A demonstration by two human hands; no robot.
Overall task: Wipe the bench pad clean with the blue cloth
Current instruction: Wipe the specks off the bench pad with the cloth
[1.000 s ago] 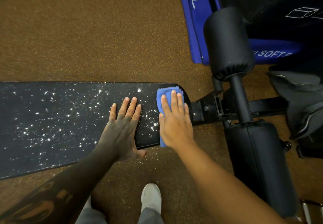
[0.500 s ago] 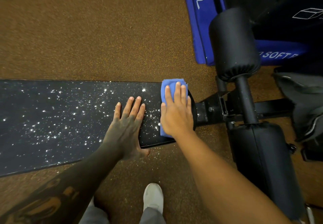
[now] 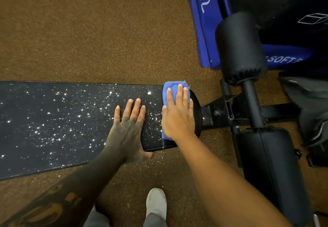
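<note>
A long black bench pad [image 3: 53,124] runs from the left edge to the middle, speckled with shiny glitter-like bits. My right hand [image 3: 177,115] presses flat with straight fingers on a folded blue cloth [image 3: 170,86] at the pad's rounded right end, the cloth reaching the pad's far edge. Most of the cloth is hidden under the hand. My left hand [image 3: 128,125] rests flat on the pad just left of the cloth, fingers straight, thumb hanging over the near edge.
Black roller pads [image 3: 239,47] and a metal frame [image 3: 229,113] stand right of the pad. A blue mat [image 3: 207,28] lies at the back right. Brown speckled floor [image 3: 88,31] surrounds the bench; my white shoe [image 3: 156,202] is below.
My right hand has slid the blue cloth away from me across the pad's right end, up to the far edge. My left hand has stayed flat in place.
</note>
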